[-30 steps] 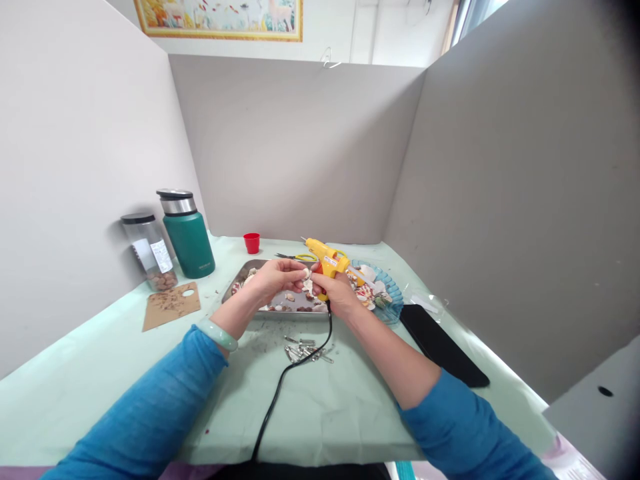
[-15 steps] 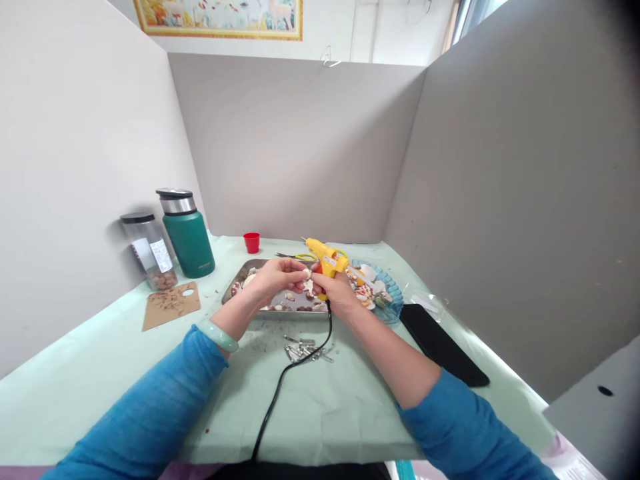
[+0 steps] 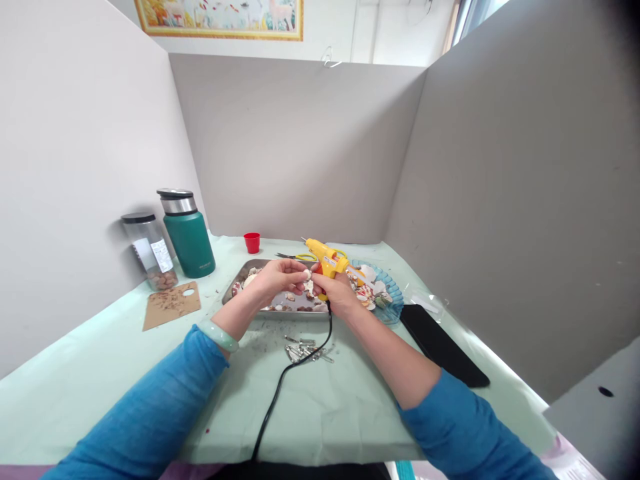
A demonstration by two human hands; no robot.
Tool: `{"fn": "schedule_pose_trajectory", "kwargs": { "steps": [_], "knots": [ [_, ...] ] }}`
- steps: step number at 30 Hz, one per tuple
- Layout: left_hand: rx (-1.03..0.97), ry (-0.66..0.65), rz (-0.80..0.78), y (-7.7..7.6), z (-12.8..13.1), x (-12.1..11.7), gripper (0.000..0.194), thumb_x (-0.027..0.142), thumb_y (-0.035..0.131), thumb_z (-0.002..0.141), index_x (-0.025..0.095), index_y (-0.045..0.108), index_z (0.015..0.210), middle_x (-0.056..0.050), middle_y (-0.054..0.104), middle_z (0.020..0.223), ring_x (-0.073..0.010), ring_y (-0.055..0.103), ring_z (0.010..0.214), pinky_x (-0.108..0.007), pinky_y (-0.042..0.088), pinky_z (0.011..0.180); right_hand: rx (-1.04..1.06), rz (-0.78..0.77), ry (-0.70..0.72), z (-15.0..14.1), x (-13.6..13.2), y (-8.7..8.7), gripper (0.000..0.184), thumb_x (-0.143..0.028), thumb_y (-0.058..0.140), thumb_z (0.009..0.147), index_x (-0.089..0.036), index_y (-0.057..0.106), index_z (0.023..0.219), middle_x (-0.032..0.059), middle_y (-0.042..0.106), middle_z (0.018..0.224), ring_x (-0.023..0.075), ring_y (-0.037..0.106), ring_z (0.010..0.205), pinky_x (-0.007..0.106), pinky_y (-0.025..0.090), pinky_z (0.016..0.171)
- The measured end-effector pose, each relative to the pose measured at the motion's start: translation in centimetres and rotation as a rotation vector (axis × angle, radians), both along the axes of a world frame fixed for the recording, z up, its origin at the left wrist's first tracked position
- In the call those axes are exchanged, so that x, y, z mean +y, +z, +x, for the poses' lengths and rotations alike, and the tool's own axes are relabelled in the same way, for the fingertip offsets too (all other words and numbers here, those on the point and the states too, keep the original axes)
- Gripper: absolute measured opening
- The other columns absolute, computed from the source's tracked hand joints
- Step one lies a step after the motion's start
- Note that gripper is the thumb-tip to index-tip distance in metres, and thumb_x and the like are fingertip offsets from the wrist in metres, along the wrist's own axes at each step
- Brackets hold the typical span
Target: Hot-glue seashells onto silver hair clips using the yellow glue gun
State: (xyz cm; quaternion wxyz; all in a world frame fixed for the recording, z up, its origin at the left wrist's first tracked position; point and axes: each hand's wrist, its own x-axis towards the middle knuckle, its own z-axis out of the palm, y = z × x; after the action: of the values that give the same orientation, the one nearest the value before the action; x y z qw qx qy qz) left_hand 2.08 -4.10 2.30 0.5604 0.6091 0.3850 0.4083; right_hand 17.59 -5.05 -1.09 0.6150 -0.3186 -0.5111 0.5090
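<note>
My left hand [image 3: 281, 277] pinches a small whitish shell [image 3: 307, 274] between thumb and fingertips. Wrapped round the handle of a yellow glue gun [image 3: 327, 257] is my right hand [image 3: 336, 291], its fingertips close against the shell; whether they also grip it I cannot tell. The gun's nozzle points up and to the left, away from the shell, and a clear glue stick sticks out of its back. Both hands are above a metal tray [image 3: 280, 316] that holds several shells and bits. A black cord [image 3: 280, 388] runs from the gun to the front edge.
Right of the tray stands a blue glass plate [image 3: 395, 290] of shells, beside a black flat object [image 3: 445, 347]. Metal pins [image 3: 305, 351] lie in front. Behind are scissors [image 3: 300, 257] and a red cup [image 3: 252, 243]. Leftward: a green bottle [image 3: 189, 243], a jar [image 3: 150, 253], brown cardboard [image 3: 170, 308].
</note>
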Motion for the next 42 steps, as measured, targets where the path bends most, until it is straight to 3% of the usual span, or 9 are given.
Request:
{"fn": "schedule_pose_trajectory", "kwargs": {
  "steps": [26, 35, 42],
  "knots": [
    [0.036, 0.023, 0.003, 0.24, 0.23, -0.27, 0.031, 0.022, 0.078, 0.068, 0.011, 0.060, 0.091, -0.003, 0.063, 0.067, -0.0129, 0.062, 0.060, -0.030, 0.053, 0.062, -0.033, 0.018, -0.013, -0.01, 0.38, -0.35, 0.020, -0.025, 0.067, 0.063, -0.018, 0.055, 0.077, -0.0080, 0.048, 0.051, 0.0058, 0.042, 0.040, 0.020, 0.035, 0.042],
    [-0.004, -0.113, -0.057, 0.03, -0.51, 0.08, 0.034, 0.029, 0.076, 0.072, 0.010, 0.061, 0.097, -0.005, 0.063, 0.074, -0.0125, 0.063, 0.066, -0.029, 0.054, 0.066, 0.031, -0.010, -0.037, -0.04, 0.07, 0.09, 0.020, -0.024, 0.068, 0.062, -0.018, 0.054, 0.075, -0.0078, 0.048, 0.050, 0.0060, 0.042, 0.041, 0.019, 0.039, 0.042],
    [-0.031, -0.097, -0.056, -0.47, -0.26, 0.36, 0.029, 0.028, 0.074, 0.074, 0.011, 0.062, 0.094, -0.004, 0.063, 0.073, -0.0128, 0.063, 0.065, -0.030, 0.055, 0.065, 0.034, -0.018, -0.035, -0.04, -0.08, 0.23, 0.020, -0.023, 0.067, 0.062, -0.018, 0.054, 0.076, -0.0079, 0.048, 0.049, 0.0062, 0.042, 0.040, 0.020, 0.038, 0.042]
  ]
}}
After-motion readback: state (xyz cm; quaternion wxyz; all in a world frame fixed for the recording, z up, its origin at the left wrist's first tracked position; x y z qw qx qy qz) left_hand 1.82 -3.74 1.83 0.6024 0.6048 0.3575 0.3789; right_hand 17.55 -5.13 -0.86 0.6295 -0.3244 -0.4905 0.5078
